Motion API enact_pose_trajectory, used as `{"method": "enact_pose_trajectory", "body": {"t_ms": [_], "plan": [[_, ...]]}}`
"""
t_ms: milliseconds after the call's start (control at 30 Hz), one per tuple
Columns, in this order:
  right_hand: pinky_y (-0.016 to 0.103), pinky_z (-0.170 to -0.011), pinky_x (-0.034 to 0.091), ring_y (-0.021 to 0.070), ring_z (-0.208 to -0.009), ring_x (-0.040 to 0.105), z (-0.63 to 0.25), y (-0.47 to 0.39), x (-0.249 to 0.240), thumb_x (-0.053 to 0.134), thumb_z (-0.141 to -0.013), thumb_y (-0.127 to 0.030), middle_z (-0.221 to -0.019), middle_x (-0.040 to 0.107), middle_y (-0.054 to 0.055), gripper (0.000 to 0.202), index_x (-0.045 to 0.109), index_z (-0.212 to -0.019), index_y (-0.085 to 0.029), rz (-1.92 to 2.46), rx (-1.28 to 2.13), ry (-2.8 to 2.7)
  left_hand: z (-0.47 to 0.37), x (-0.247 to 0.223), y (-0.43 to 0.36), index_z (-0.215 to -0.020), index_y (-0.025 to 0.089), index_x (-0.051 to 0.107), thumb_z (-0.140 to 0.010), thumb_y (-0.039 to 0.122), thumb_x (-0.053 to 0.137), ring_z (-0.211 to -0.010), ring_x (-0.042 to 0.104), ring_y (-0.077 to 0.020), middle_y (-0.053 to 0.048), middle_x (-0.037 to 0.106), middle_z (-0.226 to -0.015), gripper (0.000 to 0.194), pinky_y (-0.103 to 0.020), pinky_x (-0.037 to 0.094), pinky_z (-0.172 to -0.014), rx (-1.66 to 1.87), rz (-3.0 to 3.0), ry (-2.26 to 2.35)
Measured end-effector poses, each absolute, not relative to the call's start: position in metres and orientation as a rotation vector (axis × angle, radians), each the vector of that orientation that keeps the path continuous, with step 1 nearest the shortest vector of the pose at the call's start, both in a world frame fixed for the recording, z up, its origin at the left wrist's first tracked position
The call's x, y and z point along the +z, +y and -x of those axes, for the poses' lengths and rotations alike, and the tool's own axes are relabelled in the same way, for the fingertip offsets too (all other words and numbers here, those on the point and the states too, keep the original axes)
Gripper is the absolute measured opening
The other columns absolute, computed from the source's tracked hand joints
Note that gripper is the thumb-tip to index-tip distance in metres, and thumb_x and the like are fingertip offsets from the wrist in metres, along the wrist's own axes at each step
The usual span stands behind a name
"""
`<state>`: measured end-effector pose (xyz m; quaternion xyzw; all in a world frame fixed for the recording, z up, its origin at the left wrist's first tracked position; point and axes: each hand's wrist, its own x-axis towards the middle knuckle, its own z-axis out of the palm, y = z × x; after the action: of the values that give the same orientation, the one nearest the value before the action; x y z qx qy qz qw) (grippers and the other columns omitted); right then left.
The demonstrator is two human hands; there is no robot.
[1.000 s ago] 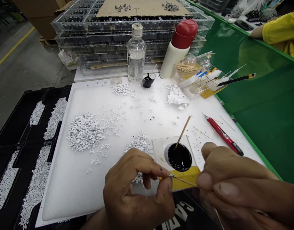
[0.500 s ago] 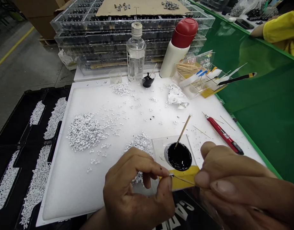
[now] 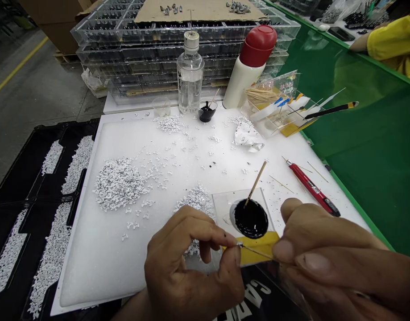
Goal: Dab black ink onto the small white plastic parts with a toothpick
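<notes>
Between the thumb and index finger of my left hand (image 3: 191, 263) is pinched a small white part (image 3: 239, 244). My right hand (image 3: 335, 254) grips a thin wooden stick (image 3: 258, 252), whose dark tip touches the part. Just beyond my fingers a cup of black paint (image 3: 250, 219) sits on a clear plate (image 3: 221, 203), with another wooden stick (image 3: 256, 183) leaning in it. A yellow piece (image 3: 271, 238) lies under the plate's near edge. Behind my left hand is a pile of small white parts (image 3: 198, 200), partly covered by the fingers.
A larger pile of white parts (image 3: 119, 185) lies left on the white board (image 3: 87, 267). A red cutter knife (image 3: 312, 189) rests at right. Behind stand a clear bottle (image 3: 190, 76), a red-capped flask (image 3: 248, 67) and stacked trays (image 3: 101, 53). A person's yellow sleeve (image 3: 392, 42) shows at upper right.
Almost nothing differs. Both hands stay in the same pose, the stick tip still against the small white part; the whole view has shifted very slightly.
</notes>
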<state>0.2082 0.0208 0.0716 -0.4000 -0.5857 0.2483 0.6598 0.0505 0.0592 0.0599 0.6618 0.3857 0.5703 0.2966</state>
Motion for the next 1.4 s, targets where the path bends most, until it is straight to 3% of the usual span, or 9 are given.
{"method": "enact_pose_trajectory", "body": {"t_ms": [167,333,500,667,767,867,967,1100,1400], "plan": [[0.035,-0.063,0.067,0.0172,-0.068,0.073,-0.208,0.019,0.069,0.096,-0.081,-0.013,-0.092,0.083,0.001,0.031,0.081,-0.101,-0.031,1.014,0.439,-1.346,-0.052,0.059,0.058,-0.077,0.017,0.066,-0.077,0.002,0.066,-0.053,0.06,-0.0019,0.007,0.069,-0.065,0.015,-0.007,0.05,-0.05,1.519,-1.754,1.031],[0.044,-0.066,0.07,0.0262,-0.078,0.078,-0.214,0.009,0.064,0.1,-0.077,-0.034,-0.091,0.081,0.006,0.03,0.08,-0.099,-0.031,1.069,0.387,-1.408,-0.052,0.062,0.058,-0.077,0.017,0.068,-0.076,0.001,0.067,-0.053,0.06,-0.0022,0.007,0.07,-0.065,0.016,-0.007,0.05,-0.049,1.524,-1.741,1.03],[0.042,-0.066,0.07,0.0235,-0.072,0.076,-0.211,0.014,0.067,0.098,-0.081,-0.029,-0.089,0.081,0.005,0.028,0.081,-0.103,-0.031,1.077,0.408,-1.389,-0.052,0.063,0.059,-0.075,0.017,0.067,-0.076,0.002,0.066,-0.052,0.06,-0.0027,0.006,0.07,-0.063,0.015,-0.008,0.05,-0.049,1.534,-1.75,1.041],[0.028,-0.071,0.067,0.0107,-0.066,0.07,-0.21,0.021,0.07,0.09,-0.088,-0.009,-0.094,0.083,-0.004,0.031,0.078,-0.108,-0.03,0.984,0.458,-1.359,-0.051,0.063,0.059,-0.076,0.018,0.067,-0.075,0.001,0.067,-0.05,0.061,-0.0057,0.005,0.071,-0.062,0.017,-0.012,0.05,-0.045,1.526,-1.766,1.031],[0.031,-0.08,0.067,0.0094,-0.062,0.066,-0.218,0.017,0.064,0.082,-0.101,-0.034,-0.088,0.079,-0.006,0.007,0.077,-0.1,-0.03,1.107,0.361,-1.46,-0.049,0.064,0.06,-0.077,0.018,0.068,-0.075,-0.001,0.068,-0.049,0.061,-0.0077,0.003,0.072,-0.062,0.019,-0.014,0.051,-0.043,1.52,-1.777,1.015],[0.038,-0.086,0.069,0.0118,-0.058,0.062,-0.223,0.012,0.058,0.072,-0.107,-0.048,-0.081,0.073,-0.004,0.019,0.076,-0.097,-0.033,1.214,0.274,-1.519,-0.049,0.064,0.06,-0.078,0.018,0.068,-0.074,-0.001,0.067,-0.049,0.061,-0.0078,0.003,0.072,-0.062,0.02,-0.014,0.051,-0.042,1.519,-1.782,1.017],[0.042,-0.075,0.07,0.017,-0.061,0.067,-0.223,0.012,0.058,0.085,-0.097,-0.044,-0.079,0.074,-0.001,0.014,0.077,-0.097,-0.033,1.156,0.326,-1.47,-0.05,0.064,0.06,-0.078,0.019,0.068,-0.075,0.0,0.068,-0.049,0.061,-0.0081,0.003,0.072,-0.062,0.019,-0.015,0.051,-0.042,1.517,-1.775,1.016],[0.043,-0.066,0.07,0.0244,-0.073,0.076,-0.218,0.015,0.064,0.099,-0.08,-0.04,-0.086,0.078,0.004,0.028,0.078,-0.098,-0.032,1.089,0.398,-1.407,-0.051,0.063,0.06,-0.077,0.018,0.068,-0.074,0.0,0.067,-0.05,0.062,-0.0059,0.004,0.072,-0.063,0.018,-0.012,0.051,-0.045,1.524,-1.77,1.02],[0.044,-0.067,0.071,0.0271,-0.081,0.079,-0.211,0.016,0.068,0.101,-0.076,-0.039,-0.092,0.08,0.005,0.032,0.078,-0.097,-0.032,1.087,0.408,-1.399,-0.051,0.062,0.059,-0.078,0.018,0.067,-0.074,0.0,0.067,-0.05,0.062,-0.0063,0.005,0.071,-0.063,0.019,-0.012,0.051,-0.045,1.539,-1.75,1.023]]}}
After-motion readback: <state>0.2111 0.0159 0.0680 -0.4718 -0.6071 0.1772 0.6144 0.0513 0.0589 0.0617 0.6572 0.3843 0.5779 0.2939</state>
